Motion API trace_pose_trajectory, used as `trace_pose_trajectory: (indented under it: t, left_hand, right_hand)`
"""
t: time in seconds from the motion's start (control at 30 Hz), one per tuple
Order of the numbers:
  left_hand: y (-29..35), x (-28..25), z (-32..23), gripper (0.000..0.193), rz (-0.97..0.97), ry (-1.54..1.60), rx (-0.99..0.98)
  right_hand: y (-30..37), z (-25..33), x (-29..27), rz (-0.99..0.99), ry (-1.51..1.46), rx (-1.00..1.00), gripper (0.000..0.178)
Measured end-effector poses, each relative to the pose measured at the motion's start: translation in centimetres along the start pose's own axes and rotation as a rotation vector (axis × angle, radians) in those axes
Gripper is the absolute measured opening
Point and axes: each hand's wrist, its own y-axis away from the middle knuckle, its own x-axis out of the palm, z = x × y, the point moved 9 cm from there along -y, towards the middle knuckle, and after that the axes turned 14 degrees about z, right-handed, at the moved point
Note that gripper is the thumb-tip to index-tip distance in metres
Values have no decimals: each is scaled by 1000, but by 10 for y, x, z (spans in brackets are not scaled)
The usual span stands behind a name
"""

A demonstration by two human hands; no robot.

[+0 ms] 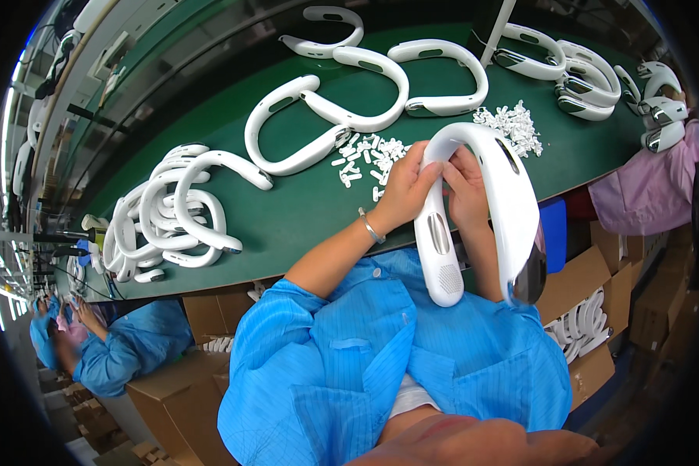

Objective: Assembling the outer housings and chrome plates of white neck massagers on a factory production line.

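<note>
A white U-shaped neck fan [519,203] is held up over the near edge of the bench, its two ends hanging toward me. One end has a dotted grille and a long slot with a shiny lining; the other has a dark, glossy face. My left hand [404,186] is closed around the left side of its curve, thumb on the front. My right hand [466,186] grips inside the curve, its fingers partly hidden by the band. Just beyond my hands lie loose small white plastic parts [369,155] and a denser heap of similar parts [514,128].
More neck fans [369,89] lie across the green bench [303,225], with a tangled stack [171,206] at left and another group [586,81] at far right. A pole [499,31] rises at the back. Cardboard boxes [598,303] stand below; co-workers [128,346] sit on both sides.
</note>
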Motion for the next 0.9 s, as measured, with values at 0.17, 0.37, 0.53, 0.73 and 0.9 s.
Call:
trace_pose_trajectory:
  t: [0.17, 0.37, 0.53, 0.73, 0.9]
  left_hand:
    - [3, 6, 31, 29, -50, 567, -133]
    - [11, 7, 29, 32, -48, 651, -215]
    - [11, -2, 32, 29, -117, 490, -226]
    - [23, -1, 53, 30, -148, 826, -394]
    - [24, -2, 57, 45, -195, 895, -392]
  right_hand:
    - [-6, -9, 1, 16, 87, -30, 38]
    - [-6, -20, 13, 94, -274, 156, 50]
    - [3, -64, 3, 178, -450, 94, 48]
    - [-13, -8, 22, 203, -173, 196, 35]
    - [-6, 28, 1, -47, 302, -11, 28]
